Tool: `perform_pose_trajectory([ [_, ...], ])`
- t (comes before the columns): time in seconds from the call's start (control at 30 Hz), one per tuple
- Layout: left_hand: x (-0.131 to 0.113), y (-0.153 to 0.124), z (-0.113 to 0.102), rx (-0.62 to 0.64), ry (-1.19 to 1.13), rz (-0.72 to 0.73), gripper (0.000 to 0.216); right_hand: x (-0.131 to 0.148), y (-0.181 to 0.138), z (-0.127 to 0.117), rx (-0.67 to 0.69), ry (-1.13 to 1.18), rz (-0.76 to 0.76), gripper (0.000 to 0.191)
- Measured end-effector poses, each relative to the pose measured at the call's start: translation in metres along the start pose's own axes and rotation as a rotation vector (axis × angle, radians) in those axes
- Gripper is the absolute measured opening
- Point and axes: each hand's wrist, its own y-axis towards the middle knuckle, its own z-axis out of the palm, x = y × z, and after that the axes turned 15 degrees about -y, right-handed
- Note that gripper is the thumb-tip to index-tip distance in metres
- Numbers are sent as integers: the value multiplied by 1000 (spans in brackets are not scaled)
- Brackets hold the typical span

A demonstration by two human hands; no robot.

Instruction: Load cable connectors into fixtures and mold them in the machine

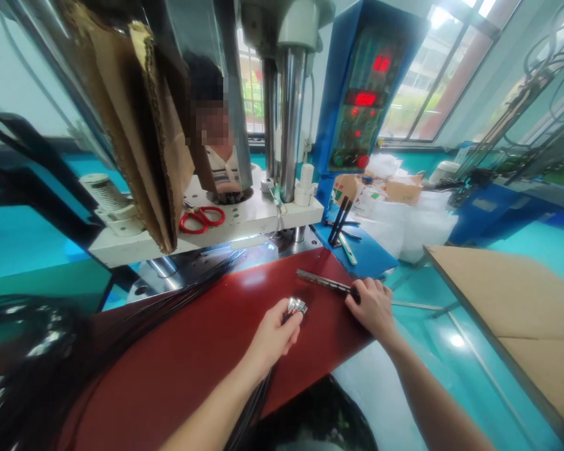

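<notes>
Over the red tabletop (pixel 183 369), my left hand (pixel 272 335) is closed around a small bunch of shiny metal cable ends (pixel 297 305). Black cables trail downward beneath that hand. At the right edge of the tabletop, my right hand (pixel 373 305) has its fingers curled over the dark near end of a slotted metal bar (pixel 324 279). The bar lies on the red surface and points away to the left. A short gap separates the cable ends from the bar.
Behind the table stands a press with a white plate (pixel 254 219), bearing red-handled scissors (pixel 202 219) and cardboard (pixel 136 125). A blue control box (pixel 366 81) shows red digits. Black cables (pixel 169 297) lie leftward. Pliers and a cutter (pixel 348 248) rest on a blue shelf. A cardboard-topped table (pixel 512 300) stands right.
</notes>
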Motion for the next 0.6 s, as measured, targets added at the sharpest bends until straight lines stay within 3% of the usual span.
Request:
perform_pose_trajectory([
  [0.3, 1, 1, 0, -2, -8, -10, 21, 5, 4, -2, 21, -22, -14, 13],
  [0.43, 1, 0, 0, 1, -1, -9, 20, 5, 4, 0, 21, 104, 1, 12],
  [0.6, 0, -2, 0, 0, 9, -16, 20, -17, -2, 10, 32, 267, -60, 31],
])
